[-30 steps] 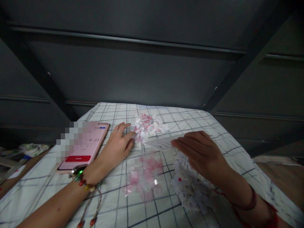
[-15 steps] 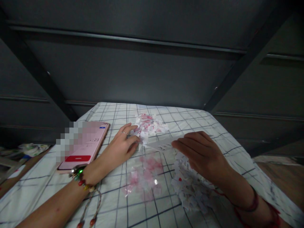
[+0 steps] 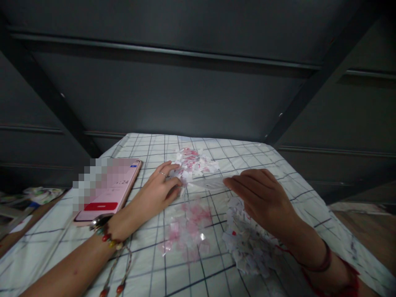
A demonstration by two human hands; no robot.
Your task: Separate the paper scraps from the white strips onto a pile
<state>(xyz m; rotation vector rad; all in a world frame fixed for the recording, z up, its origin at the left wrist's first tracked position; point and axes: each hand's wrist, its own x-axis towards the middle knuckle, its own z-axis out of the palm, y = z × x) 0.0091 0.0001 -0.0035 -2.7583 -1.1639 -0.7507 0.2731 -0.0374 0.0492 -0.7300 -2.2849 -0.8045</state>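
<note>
A thin, whitish, translucent strip (image 3: 208, 184) stretches between my two hands, blurred. My right hand (image 3: 266, 198) is closed, with its fingertips pinching the strip's right end. At the other end, the thumb and index finger of my left hand (image 3: 161, 183) come together on the strip, while the other fingers reach toward a pile of white and pink scraps (image 3: 196, 161). Below the strip lie scattered clear and pink film squares (image 3: 187, 231). A heap of crumpled white scraps (image 3: 247, 243) sits under and beside my right hand, with a small red spot on it.
A pink phone (image 3: 107, 189), its screen partly pixelated, lies left of my left wrist. The white cloth (image 3: 145, 268) with dark grid lines covers the surface. A dark panelled wall (image 3: 173, 95) rises behind the far edge.
The strip has turned and looks narrower and more blurred. My right hand has shifted up very slightly; my left hand has hardly moved. The phone's display went from 23 to 24.
</note>
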